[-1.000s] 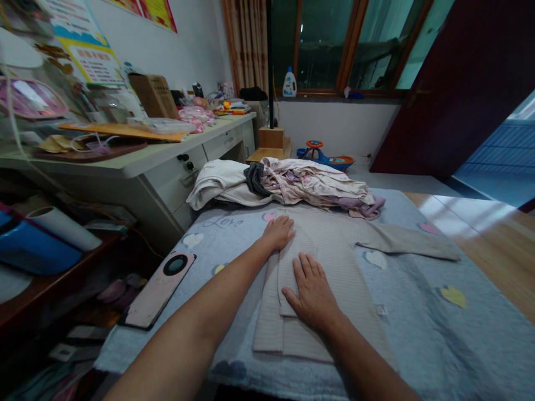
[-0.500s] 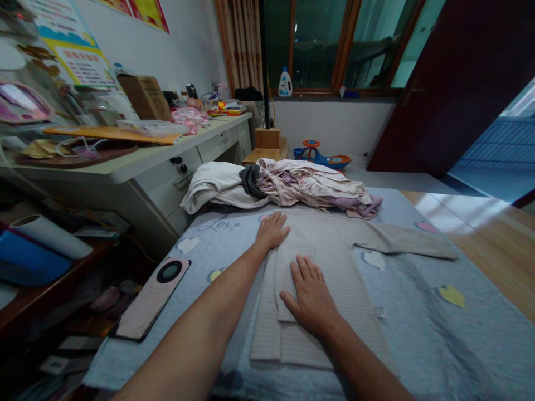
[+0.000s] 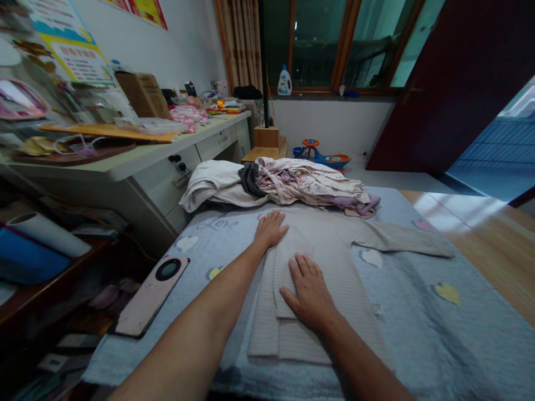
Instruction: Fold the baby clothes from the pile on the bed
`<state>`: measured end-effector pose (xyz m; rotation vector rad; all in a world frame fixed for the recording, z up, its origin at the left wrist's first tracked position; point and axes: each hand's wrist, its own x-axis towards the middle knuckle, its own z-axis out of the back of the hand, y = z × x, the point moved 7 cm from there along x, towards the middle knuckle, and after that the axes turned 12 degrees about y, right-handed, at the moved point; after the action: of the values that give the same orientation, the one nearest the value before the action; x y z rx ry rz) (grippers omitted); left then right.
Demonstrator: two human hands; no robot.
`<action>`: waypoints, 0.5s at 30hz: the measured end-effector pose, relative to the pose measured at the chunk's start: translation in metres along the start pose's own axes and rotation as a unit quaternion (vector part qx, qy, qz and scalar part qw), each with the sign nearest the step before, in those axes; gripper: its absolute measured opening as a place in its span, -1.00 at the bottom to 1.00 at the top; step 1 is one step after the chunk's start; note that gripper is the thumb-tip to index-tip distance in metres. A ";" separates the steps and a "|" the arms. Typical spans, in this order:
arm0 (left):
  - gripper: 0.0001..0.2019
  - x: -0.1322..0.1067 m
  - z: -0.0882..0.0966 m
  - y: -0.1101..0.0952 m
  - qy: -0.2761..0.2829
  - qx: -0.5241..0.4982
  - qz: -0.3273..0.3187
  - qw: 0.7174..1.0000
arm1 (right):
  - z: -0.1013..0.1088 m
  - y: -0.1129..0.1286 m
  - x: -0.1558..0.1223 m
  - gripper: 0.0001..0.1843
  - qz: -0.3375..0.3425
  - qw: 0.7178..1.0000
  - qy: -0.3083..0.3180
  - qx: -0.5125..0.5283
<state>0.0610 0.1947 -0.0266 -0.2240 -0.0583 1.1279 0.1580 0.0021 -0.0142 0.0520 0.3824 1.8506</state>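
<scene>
A beige ribbed long-sleeved top point(image 3: 334, 262) lies spread on the grey-blue bed cover point(image 3: 438, 328). Its left sleeve is folded in over the body; its right sleeve point(image 3: 401, 239) stretches out to the right. My left hand point(image 3: 270, 229) lies flat and open on the top's upper left, near the shoulder. My right hand point(image 3: 308, 292) rests flat with fingers apart on the folded-in sleeve at the middle of the top. Neither hand grips anything.
A heap of pale and pink clothes point(image 3: 292, 186) lies just beyond the top. A pink phone point(image 3: 152, 295) lies at the bed's left edge. A cluttered desk point(image 3: 137, 159) stands to the left, a toy ride-on car point(image 3: 320, 156) on the floor behind.
Both hands have stayed flat on the top, almost still. The view has shifted slightly to the left and up; nothing was picked up or let go.
</scene>
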 end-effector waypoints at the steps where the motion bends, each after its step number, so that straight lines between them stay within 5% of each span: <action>1: -0.45 0.000 0.000 0.000 -0.001 0.000 0.000 1.000 | 0.000 0.000 0.000 -0.25 0.000 1.000 -0.001 -0.001; 15: -0.46 -0.001 0.002 0.000 -0.006 -0.004 0.001 1.000 | -0.001 -0.001 0.000 -0.26 0.003 1.000 -0.011 0.000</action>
<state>0.0600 0.1942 -0.0248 -0.2247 -0.0743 1.1315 0.1584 0.0020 -0.0154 0.0740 0.3666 1.8544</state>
